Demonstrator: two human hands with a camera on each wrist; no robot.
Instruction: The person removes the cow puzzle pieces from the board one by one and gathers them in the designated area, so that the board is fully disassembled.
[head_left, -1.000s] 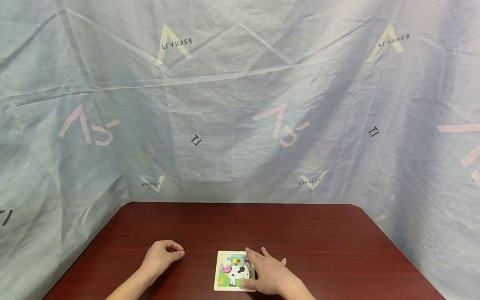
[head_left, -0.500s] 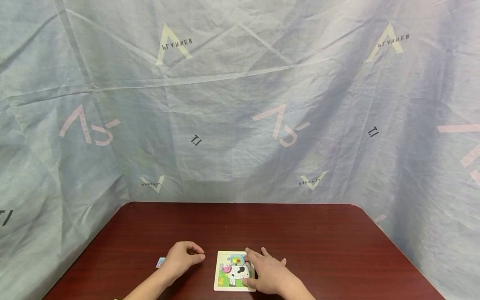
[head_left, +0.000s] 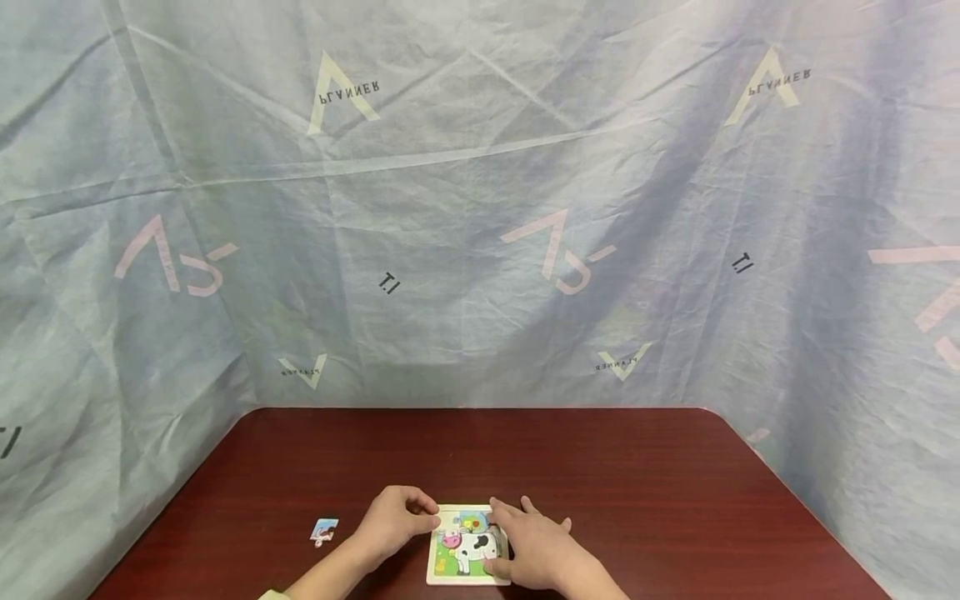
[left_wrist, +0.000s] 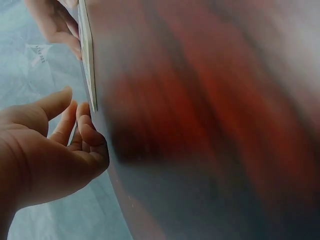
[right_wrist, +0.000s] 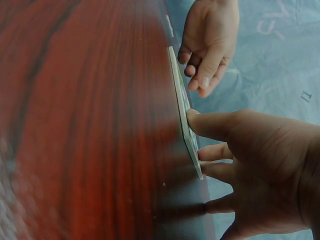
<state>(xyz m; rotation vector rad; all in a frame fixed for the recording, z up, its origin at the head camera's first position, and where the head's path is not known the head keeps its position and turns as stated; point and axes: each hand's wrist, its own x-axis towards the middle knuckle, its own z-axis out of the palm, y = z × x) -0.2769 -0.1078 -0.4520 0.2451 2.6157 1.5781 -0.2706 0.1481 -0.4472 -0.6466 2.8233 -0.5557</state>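
As the left hand reaches the cow puzzle on the table, head view, a newly uncovered jigsaw piece suggests unfinished assembly. Left wrist: I cannot tell whether fingers pinch anything. Right wrist: the right hand, fingers spread, touches the cow puzzle.

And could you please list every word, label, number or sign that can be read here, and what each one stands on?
"PLANNER": flipped, across pale yellow angular signs on the cloth backdrop.
"T.I": slanted black lettering on the cloth backdrop.
Possibly "A5": stylised pink marks on the cloth backdrop; too distorted to be sure.
Cow puzzle: no lettering I can make out.
Loose puzzle piece: too small to tell.
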